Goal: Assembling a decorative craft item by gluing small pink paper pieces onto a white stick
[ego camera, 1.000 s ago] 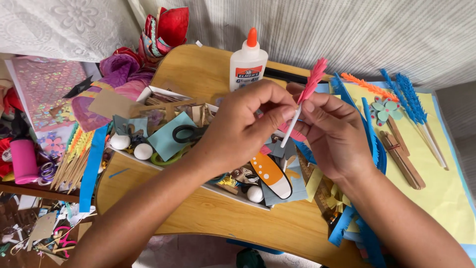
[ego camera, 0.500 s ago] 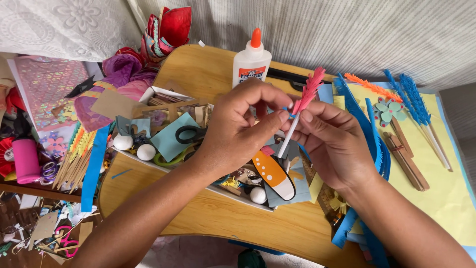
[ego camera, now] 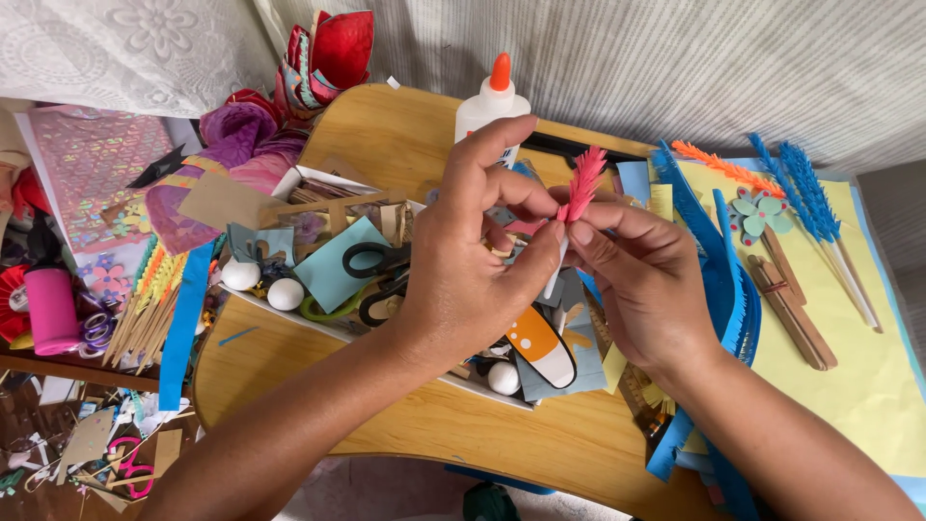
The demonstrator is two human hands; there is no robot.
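Above one tray [ego camera: 289,183], two hands [ego camera: 463,280] pinch one pink fringed stick [ego camera: 582,188].

Light was bright, even, diffuse; shadows soft beneath both hands [ego camera: 540,260]. Focus was sharp centrally, with slight bending at the edges.

2 bare forearms, left hand [ego camera: 463,280] and right hand [ego camera: 646,285] — no sleeves, rings or watch — short plain nails.

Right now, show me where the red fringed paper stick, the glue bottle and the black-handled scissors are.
red fringed paper stick [ego camera: 585,183], head view, on the fringed red top above the fingers.
glue bottle [ego camera: 487,108], head view, on the white shoulder below the orange cap.
black-handled scissors [ego camera: 374,259], head view, on the upper handle loop.
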